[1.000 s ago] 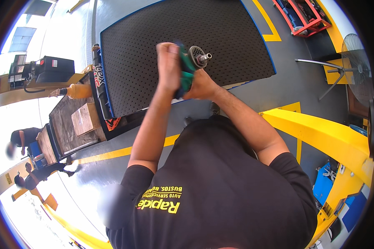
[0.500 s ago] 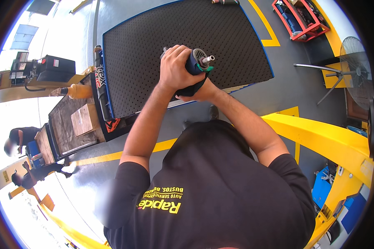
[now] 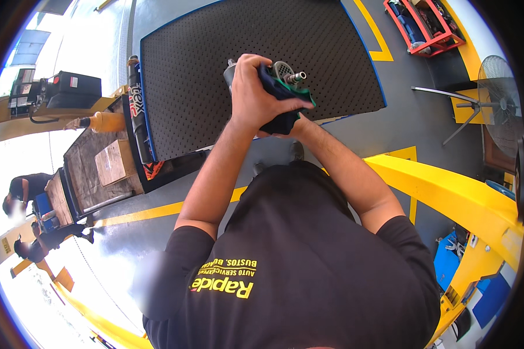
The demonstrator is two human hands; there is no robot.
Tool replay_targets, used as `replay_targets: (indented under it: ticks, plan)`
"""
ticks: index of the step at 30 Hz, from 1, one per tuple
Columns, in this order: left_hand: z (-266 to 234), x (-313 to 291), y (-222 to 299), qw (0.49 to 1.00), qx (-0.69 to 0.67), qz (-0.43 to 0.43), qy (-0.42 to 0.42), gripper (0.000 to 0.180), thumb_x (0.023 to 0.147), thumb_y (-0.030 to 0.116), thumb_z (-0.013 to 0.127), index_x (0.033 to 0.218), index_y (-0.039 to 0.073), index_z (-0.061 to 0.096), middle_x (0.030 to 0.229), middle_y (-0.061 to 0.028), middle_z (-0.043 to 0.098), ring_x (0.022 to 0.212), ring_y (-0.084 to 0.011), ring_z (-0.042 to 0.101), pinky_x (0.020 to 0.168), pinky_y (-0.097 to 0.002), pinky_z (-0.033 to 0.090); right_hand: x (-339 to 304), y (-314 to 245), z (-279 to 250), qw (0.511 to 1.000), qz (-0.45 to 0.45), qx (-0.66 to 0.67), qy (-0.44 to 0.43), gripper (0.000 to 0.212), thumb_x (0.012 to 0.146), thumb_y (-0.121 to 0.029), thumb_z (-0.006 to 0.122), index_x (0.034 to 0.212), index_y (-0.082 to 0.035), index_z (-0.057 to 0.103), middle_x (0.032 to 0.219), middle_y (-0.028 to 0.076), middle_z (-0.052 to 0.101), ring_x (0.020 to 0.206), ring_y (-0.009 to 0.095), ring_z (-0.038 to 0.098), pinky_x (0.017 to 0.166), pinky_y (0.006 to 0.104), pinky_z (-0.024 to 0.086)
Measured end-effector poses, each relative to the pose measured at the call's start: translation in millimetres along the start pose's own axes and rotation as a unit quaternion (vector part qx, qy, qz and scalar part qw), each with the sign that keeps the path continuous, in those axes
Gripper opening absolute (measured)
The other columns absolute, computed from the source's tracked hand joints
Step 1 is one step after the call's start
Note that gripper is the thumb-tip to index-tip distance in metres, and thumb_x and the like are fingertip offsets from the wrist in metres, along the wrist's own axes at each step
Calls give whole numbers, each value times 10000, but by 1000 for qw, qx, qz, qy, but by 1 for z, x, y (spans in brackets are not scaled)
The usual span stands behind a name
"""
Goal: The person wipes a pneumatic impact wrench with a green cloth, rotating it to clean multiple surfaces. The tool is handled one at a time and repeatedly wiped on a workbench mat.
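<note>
In front of my chest I hold up a pneumatic tool, apparently an air impact wrench [image 3: 283, 71], with a grey perforated end cap and a metal air fitting pointing up to the right. A dark cloth [image 3: 278, 96] with a green edge is bunched against its near side. My left hand [image 3: 249, 93] is closed on the cloth, its thumb stretched across the front and its fingers over the tool's left side. Underneath, my right hand [image 3: 291, 129] grips the lower part, mostly covered by the cloth.
Beyond my hands lies a black perforated mat-topped surface [image 3: 215, 41] with a blue edge. A wooden box [image 3: 113, 163] sits left on a bench. Yellow lift arm [image 3: 436, 180], fan [image 3: 498, 93] and red tool cart [image 3: 425, 29] stand right. Two people [image 3: 46, 244] are far left.
My left hand has opened its grip slightly and shifted, with the thumb now spread over the cloth. More of the cloth shows in front of the tool, hanging to the right.
</note>
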State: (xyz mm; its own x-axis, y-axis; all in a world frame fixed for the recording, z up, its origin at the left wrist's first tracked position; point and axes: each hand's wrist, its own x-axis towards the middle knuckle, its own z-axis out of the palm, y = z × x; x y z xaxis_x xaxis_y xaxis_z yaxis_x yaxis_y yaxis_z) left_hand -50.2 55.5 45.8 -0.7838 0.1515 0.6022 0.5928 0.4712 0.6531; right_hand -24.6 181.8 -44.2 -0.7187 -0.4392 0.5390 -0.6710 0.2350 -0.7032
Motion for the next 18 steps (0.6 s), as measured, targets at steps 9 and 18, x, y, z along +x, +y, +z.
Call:
replay_targets:
  ticks: [9, 18]
  plan:
    - [-17, 26, -15, 973, 71, 36, -218, 532, 585, 258, 902, 1006, 60, 646, 980, -101, 627, 1006, -322, 620, 939, -441, 464, 9, -11, -4, 980, 153, 125, -22, 669, 755, -192, 900, 1340, -103, 589, 1284, 63, 645, 1232, 217, 605, 1082, 400, 493]
    - [-18, 47, -30, 938, -102, -21, -331, 467, 550, 320, 935, 855, 50, 708, 849, -54, 648, 815, -248, 620, 852, -410, 470, -8, 22, 17, 994, 97, -5, -47, 1077, 676, -341, 973, 1537, -112, 366, 1496, 149, 450, 1429, 298, 450, 1216, 472, 373]
